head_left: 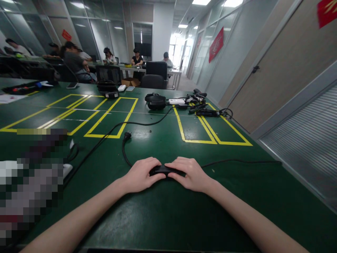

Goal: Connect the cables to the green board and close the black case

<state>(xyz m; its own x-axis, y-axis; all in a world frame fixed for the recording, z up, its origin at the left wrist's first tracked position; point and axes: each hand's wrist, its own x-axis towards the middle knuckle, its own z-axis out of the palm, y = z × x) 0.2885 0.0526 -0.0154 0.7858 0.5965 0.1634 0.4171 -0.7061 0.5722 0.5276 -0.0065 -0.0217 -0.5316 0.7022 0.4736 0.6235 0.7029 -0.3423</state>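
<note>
A black power adapter brick [163,170] lies on the green table [163,211] near the front edge. My left hand [142,174] curls over its left end and my right hand [190,173] curls over its right end, fingers closed on it. A black cable leaves the brick on the left and ends in a plug [127,135]. Another black cable [242,161] runs off to the right.
Yellow tape boxes [110,116] mark the table. A black headset [156,101], a white device [176,101] and a heap of black gear with cords [207,111] lie further back. A long black cable [105,135] crosses the middle. Several people sit at far tables.
</note>
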